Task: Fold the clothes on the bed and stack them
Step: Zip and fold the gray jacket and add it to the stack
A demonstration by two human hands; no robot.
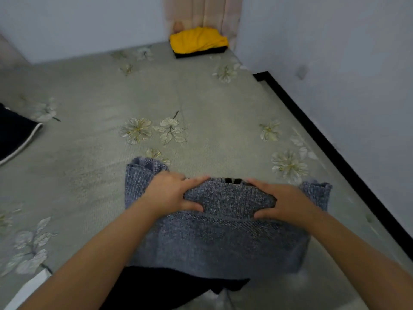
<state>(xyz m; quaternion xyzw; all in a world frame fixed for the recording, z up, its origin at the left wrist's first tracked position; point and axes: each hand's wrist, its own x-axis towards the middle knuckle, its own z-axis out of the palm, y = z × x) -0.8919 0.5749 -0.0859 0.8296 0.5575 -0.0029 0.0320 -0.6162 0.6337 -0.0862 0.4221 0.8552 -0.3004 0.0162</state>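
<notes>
A blue-grey knitted top [223, 240] lies on the bed [111, 180] in front of me, its sleeves sticking out at the far left and far right. My left hand [172, 193] and my right hand [283, 202] each grip the folded upper edge near the collar, thumbs under and fingers over the fabric. Black cloth [169, 285] shows beneath the top's near hem. At the far corner sits a stack of a folded yellow garment [197, 40] on a folded black one [201, 53].
The bed has a grey-green cover with pale flower prints. A dark garment with white trim [15, 133] lies at the left edge. A black bed frame edge [324, 135] runs along the right wall. A curtain [203, 12] hangs behind the stack.
</notes>
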